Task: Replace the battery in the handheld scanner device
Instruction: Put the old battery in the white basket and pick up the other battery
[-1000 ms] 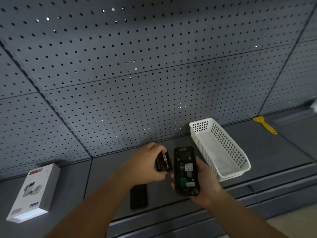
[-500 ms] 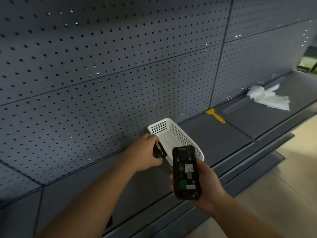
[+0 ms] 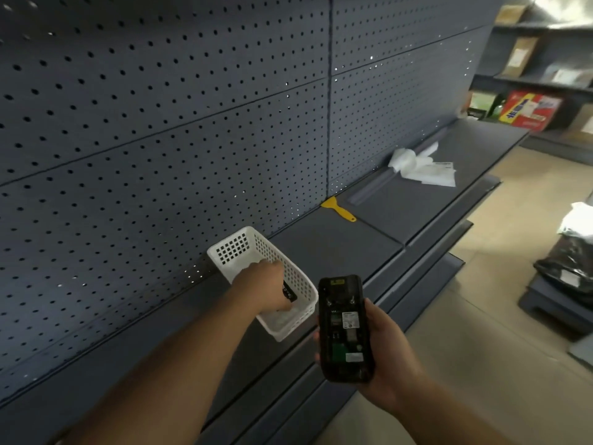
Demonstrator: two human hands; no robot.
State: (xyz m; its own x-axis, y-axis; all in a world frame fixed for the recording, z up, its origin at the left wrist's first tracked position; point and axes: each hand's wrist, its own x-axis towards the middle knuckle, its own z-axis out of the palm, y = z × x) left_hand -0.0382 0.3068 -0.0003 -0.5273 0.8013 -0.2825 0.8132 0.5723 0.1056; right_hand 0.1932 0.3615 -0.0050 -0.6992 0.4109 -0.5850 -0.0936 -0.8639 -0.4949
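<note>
While the view has swung right along the aisle since a second ago, these are my notes from the remote seat.
Room: pegboard wall fills the left; further shelving with cartons sits at far right; pale floor and a black bag lie to the right.
Shelf: dark grey shelf carries everything; white wrapping lies well down it, a yellow scraper nearer.
Basket: white basket sits on the shelf near the pegboard.
Change: left hand was beside the scanner a second ago; now it reaches into the basket.
Scanner: scanner is held back-up in the right hand, fingers clenched around its sides, battery bay open and empty.
Battery: old battery is grasped in the left fingers, low inside the basket, not yet let go.
Meaning: I judge removal done and the spent cell about to be dropped off; no fresh battery is visible.
</note>
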